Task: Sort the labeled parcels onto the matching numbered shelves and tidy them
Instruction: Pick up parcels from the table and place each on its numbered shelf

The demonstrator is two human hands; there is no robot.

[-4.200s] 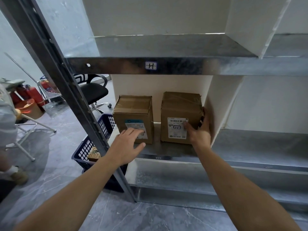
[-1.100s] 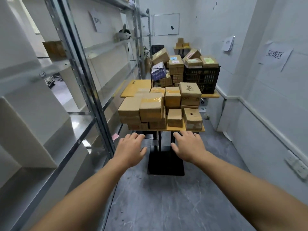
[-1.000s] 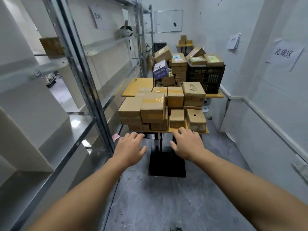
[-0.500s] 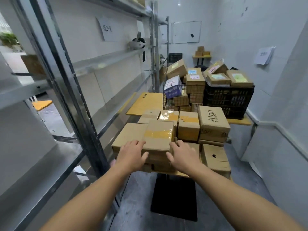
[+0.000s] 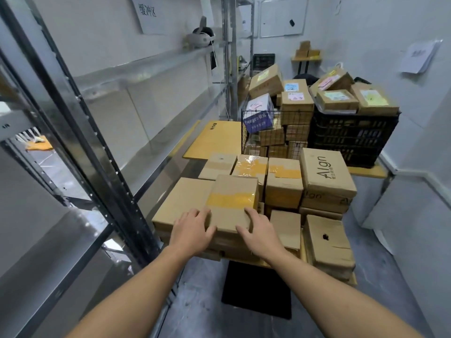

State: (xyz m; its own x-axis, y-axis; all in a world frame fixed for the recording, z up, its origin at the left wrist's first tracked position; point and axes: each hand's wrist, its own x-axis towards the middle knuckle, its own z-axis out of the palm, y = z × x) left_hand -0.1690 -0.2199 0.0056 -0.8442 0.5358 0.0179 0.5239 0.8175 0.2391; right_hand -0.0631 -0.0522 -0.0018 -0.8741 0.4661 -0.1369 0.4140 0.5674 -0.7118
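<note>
Narrow room: pale grey painted walls (image 5: pixel 366 32), mottled grey stone-look floor (image 5: pixel 380 276). Tall galvanised steel shelving rack (image 5: pixel 80 132) lines the left side; a white wall-mounted whiteboard (image 5: pixel 283 17) hangs on the far wall. Yellow-topped table (image 5: pixel 368 171) stands beyond; lighting even, diffuse.

a white headset (image 5: pixel 199 40) sits at eleven o'clock, a whiteboard (image 5: pixel 283 17) hangs on the far wall at twelve, loose papers (image 5: pixel 419 57) are pinned at two, and a paper sign (image 5: pixel 147 13) hangs upper left.
</note>
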